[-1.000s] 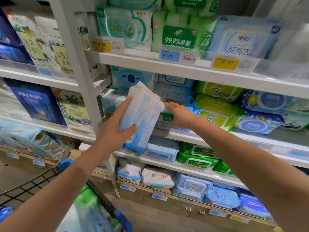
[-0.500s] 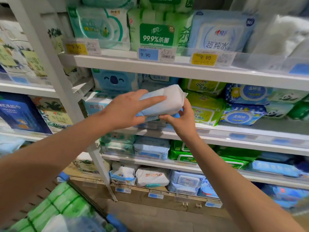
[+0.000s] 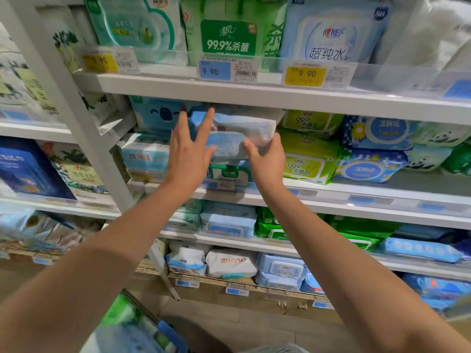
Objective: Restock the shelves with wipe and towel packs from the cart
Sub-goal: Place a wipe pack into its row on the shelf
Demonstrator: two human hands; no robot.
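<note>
Four white shelves (image 3: 254, 94) of a store aisle carry wipe packs. Three price tags (image 3: 215, 70) front the top one. One pale blue wipe pack (image 3: 237, 138) lies flat on the second shelf's stack; left hand (image 3: 190, 151) spread against it, right hand (image 3: 269, 159) pinching its right end.

Pack moved from upright in front of shelving to flat inside the bay.
Blue-white wipe pack (image 3: 237, 138), held upright in the left hand (image 3: 187, 154) 1.0 s ago, was turned horizontal by 0.5 s ago and now sits in the bay under the upper shelf (image 3: 254, 94). Left fingers (image 3: 206, 123) went from wrapped to splayed flat; right hand (image 3: 267, 159) moved from the shelf stock to the pack's right end.
</note>
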